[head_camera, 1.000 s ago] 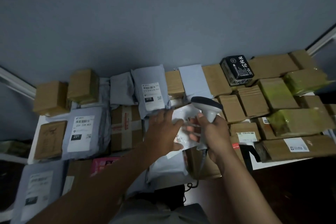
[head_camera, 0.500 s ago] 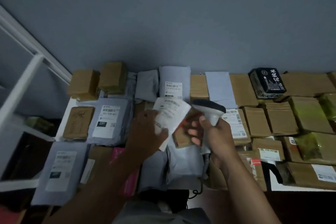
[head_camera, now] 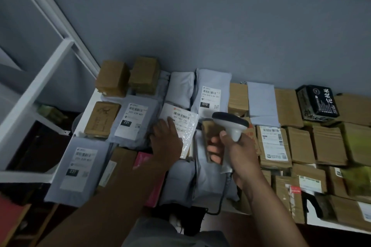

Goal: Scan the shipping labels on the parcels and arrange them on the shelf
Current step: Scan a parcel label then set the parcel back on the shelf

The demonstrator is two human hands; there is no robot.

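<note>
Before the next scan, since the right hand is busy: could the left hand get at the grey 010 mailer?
Probably yes. The left hand rests on the white parcel just in front of the 010 mailer, whose label side lies uncovered; only the parcel under its fingers must be released.

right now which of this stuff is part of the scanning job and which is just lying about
In the job:
- barcode scanner, gripped by the right hand
- clear bubble mailer, label up, under the left hand
- grey mailer marked 010
- white shelf

Lying about:
- white rack frame
- grey wall
</note>
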